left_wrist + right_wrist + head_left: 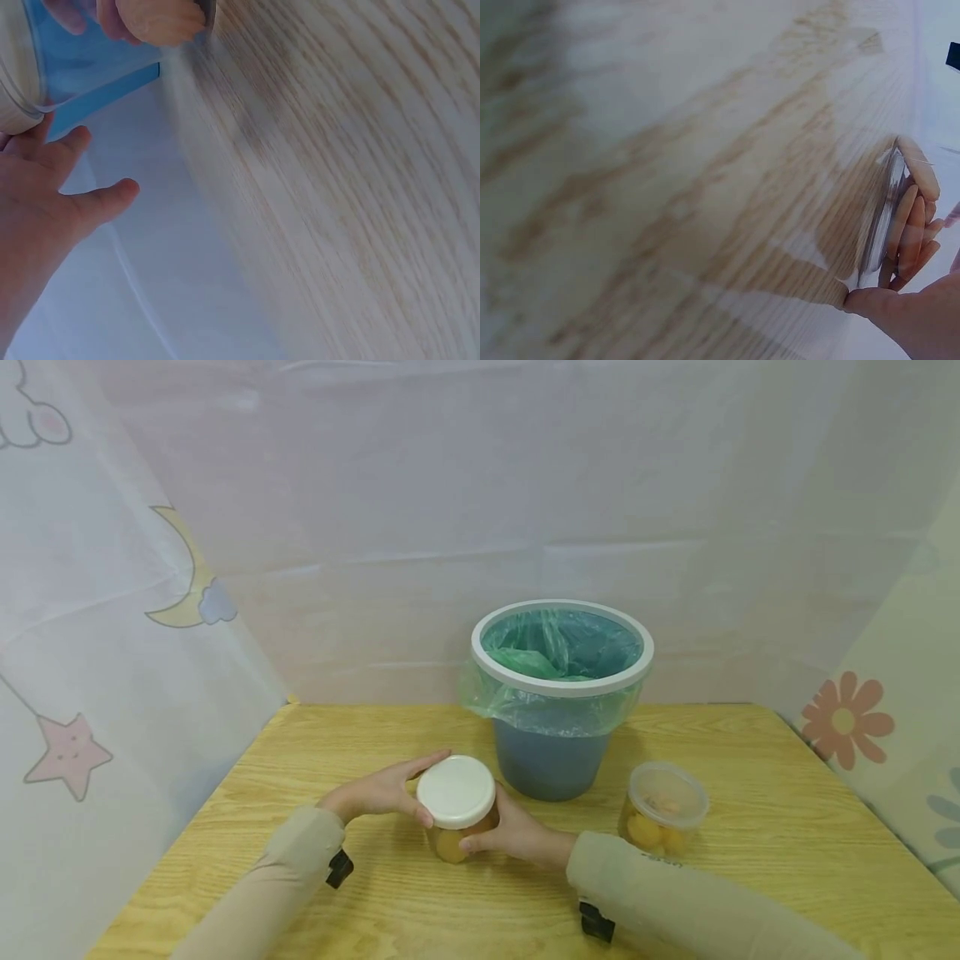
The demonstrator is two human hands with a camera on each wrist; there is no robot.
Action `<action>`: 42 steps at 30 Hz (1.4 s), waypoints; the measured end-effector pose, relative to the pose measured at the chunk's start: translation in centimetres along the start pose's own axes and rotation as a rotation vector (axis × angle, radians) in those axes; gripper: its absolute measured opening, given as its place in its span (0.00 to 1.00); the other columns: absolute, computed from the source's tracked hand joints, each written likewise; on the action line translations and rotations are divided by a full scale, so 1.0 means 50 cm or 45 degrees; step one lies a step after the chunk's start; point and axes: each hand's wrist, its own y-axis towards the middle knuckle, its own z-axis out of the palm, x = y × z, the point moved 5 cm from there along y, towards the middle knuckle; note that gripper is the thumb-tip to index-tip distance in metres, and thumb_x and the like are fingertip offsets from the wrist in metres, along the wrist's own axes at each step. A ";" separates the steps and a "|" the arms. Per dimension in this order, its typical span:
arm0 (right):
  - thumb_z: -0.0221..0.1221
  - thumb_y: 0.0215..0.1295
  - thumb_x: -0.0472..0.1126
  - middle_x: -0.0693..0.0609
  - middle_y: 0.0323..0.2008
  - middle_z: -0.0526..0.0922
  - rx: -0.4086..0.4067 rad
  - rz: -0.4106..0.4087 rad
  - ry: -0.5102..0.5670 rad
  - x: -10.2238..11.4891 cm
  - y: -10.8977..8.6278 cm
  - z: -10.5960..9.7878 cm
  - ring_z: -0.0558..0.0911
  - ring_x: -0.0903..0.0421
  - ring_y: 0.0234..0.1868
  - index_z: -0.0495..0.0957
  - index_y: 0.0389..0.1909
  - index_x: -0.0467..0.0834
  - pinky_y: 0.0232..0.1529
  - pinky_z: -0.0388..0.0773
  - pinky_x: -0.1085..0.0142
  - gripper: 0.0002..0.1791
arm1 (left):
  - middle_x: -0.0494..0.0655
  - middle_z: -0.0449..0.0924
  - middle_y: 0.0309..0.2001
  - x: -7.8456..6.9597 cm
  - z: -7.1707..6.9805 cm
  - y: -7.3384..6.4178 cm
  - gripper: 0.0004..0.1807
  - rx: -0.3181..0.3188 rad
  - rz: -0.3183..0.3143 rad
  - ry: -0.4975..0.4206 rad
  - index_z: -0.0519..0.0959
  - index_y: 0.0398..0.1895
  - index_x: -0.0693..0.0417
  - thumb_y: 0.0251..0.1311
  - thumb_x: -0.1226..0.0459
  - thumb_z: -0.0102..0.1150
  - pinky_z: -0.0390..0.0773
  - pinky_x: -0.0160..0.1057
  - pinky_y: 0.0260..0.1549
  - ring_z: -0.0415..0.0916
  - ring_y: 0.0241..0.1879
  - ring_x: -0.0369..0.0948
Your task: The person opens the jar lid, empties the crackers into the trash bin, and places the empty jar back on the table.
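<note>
A clear jar [447, 845] with a white lid [456, 789] is upright between both hands, in front of the bin, with yellow-orange pieces inside. My left hand [378, 793] holds the lid from the left, its thumb on the near side and a finger along the far side. From the right, my right hand [525, 835] grips the jar's body, thumb across the front. The left wrist view has the lid [16, 75] beside the left hand [41, 199], with some fingers spread away. Only part of the right hand [911, 315] shows at the right wrist view's edge.
A blue bin [551, 760] with a white rim and green bag liner [525, 662] stands behind the jar. To the right, behind my right forearm, is a clear lidded tub [663, 810] holding yellow pieces. Printed cloth walls surround the wooden table [420, 918].
</note>
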 end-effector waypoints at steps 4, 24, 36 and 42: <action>0.69 0.58 0.35 0.39 0.70 0.55 0.009 0.001 -0.005 0.003 0.001 0.001 0.57 0.39 0.70 0.41 0.75 0.38 0.69 0.48 0.42 0.54 | 0.55 0.43 0.76 -0.001 0.003 -0.004 0.65 -0.019 -0.002 -0.004 0.44 0.78 0.55 0.44 0.42 0.74 0.46 0.68 0.64 0.40 0.74 0.57; 0.68 0.58 0.33 0.39 0.70 0.56 0.016 -0.009 0.014 0.007 -0.004 -0.001 0.57 0.40 0.70 0.41 0.75 0.38 0.68 0.51 0.43 0.53 | 0.56 0.41 0.77 -0.004 0.016 -0.014 0.64 -0.112 -0.068 -0.025 0.44 0.78 0.53 0.45 0.43 0.74 0.49 0.65 0.65 0.40 0.74 0.57; 0.68 0.59 0.34 0.39 0.70 0.55 0.023 0.004 -0.001 0.008 -0.006 0.001 0.57 0.39 0.70 0.41 0.75 0.37 0.68 0.51 0.42 0.53 | 0.58 0.40 0.77 0.000 0.021 -0.017 0.63 -0.121 -0.043 -0.033 0.43 0.78 0.53 0.47 0.44 0.73 0.50 0.66 0.64 0.39 0.74 0.59; 0.68 0.59 0.34 0.39 0.71 0.55 0.030 0.007 -0.002 0.010 -0.005 0.001 0.57 0.39 0.70 0.41 0.75 0.38 0.68 0.51 0.41 0.52 | 0.60 0.40 0.76 -0.002 0.020 -0.018 0.62 -0.116 -0.057 -0.007 0.42 0.78 0.56 0.49 0.47 0.73 0.49 0.67 0.64 0.38 0.73 0.60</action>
